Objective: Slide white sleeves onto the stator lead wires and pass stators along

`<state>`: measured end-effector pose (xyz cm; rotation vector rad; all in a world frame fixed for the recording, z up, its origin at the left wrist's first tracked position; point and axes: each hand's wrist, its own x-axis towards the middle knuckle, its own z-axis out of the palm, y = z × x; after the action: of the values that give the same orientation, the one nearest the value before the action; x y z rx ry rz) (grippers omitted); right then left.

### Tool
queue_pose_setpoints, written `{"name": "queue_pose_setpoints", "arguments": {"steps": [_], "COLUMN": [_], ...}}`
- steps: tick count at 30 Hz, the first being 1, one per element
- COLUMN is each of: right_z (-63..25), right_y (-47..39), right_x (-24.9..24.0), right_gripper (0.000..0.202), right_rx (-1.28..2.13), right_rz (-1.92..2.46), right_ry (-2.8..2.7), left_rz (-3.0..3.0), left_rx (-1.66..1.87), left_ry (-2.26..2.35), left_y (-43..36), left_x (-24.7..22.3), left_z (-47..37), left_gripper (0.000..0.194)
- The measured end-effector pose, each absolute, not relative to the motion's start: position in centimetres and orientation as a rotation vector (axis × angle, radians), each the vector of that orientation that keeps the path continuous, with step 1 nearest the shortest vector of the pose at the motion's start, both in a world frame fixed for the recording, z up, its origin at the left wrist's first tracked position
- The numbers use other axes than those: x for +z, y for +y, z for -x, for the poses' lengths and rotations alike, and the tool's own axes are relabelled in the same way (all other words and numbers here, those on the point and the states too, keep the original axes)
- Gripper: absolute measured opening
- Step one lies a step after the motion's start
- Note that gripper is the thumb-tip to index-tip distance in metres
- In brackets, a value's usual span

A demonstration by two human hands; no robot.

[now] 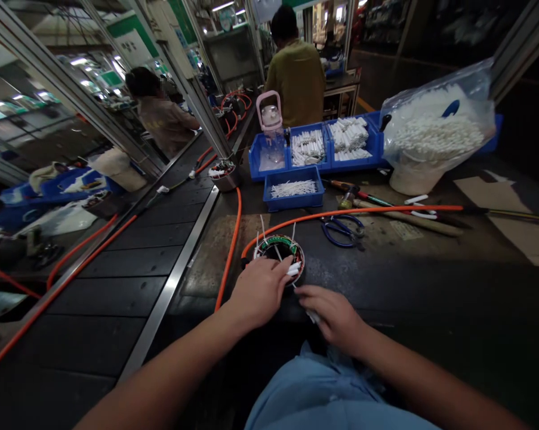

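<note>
Pale blue garment [323,394]: worn by the person, nearest the lens, cropped at the bottom edge.
Left hand [260,289]: fingers bent narrowly over the near side of a round, wire-filled metal housing [278,246] on the bench, beside short white tubes [293,269]; whether it grips them, one cannot tell.
Right hand [329,313]: curled over slender white pieces [313,316], fingertips just beside the housing.
Blue plastic bin row [333,166]: a clear bottle with a pink handle [271,128] in the left compartment, heaped white tubes in the next two.
Small blue plastic tray [293,202]: loose, thin white sticks [296,189].
Clear plastic bag [437,128]: packed with white tubes, atop a pale tub [412,179].
Dark bench [385,292]: blue-handled pliers [341,232], an orange cable [367,210], brown cardboard [493,200].
Workshop: a dark slatted conveyor [103,298] at left; two people, one in an olive shirt [296,83], beyond.
Obscured: part of the housing's interior, under the left hand; bins behind the bag; the far right, lost in shadow.
</note>
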<state>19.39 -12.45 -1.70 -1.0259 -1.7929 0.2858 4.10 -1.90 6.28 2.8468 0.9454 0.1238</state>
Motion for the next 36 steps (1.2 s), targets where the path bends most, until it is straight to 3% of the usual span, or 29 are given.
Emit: {"name": "queue_pose_setpoints", "arguments": {"steps": [4, 6, 10, 24, 36], "right_z": [-18.5, -18.4, -18.3, -17.9, -18.0], "right_y": [-9.5, -9.0, -9.6, -8.3, -9.3], "right_x": [-0.4, 0.1, 0.1, 0.2, -0.3], "right_gripper": [0.016, 0.007, 0.021, 0.033, 0.019], "right_rx": [0.715, 0.949, 1.189, 1.225, 1.070], "right_rz": [1.166, 1.148, 0.991, 1.124, 1.190], "right_ry": [-1.411, -1.193, -0.923, -0.798, -0.991], "left_rz": [-2.537, -2.525, -2.691, -2.737, -2.720], "left_rx": [0.577, 0.703, 0.805, 0.834, 0.788], "left_ry": [0.943, 0.896, 0.719, 0.689, 0.727], "left_y": [-2.1, -2.2, -2.2, -2.2, -2.6], "left_x": [5.2, 4.6, 4.0, 4.1, 4.2], "left_z": [-3.8, -3.6, -3.4, -3.3, -3.1], "left_gripper": [0.054, 0.044, 0.028, 0.026, 0.027]}}
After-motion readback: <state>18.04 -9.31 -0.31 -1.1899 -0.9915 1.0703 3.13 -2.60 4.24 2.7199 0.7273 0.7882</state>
